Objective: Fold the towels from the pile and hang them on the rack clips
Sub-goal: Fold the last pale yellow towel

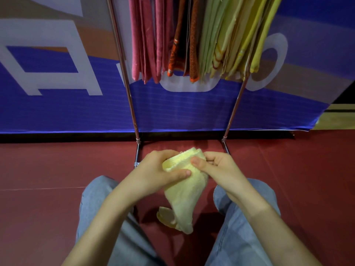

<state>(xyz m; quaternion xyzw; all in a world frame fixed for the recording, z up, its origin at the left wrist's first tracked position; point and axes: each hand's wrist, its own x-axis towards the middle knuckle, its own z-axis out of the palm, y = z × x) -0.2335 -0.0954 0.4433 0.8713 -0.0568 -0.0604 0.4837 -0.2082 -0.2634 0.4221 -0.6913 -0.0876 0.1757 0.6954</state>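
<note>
At lower centre of the frame your left hand and right hand were together, both pinching the top of the folded pale yellow terry towel, its long axis hanging downward, the chrome-legged rack straight above, equally near both.

Rack legs on red floor

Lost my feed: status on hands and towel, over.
Left hand and right hand both pinch the yellow towel. Towel partly folded, not yet hung. Rack ahead, nothing between.
</note>
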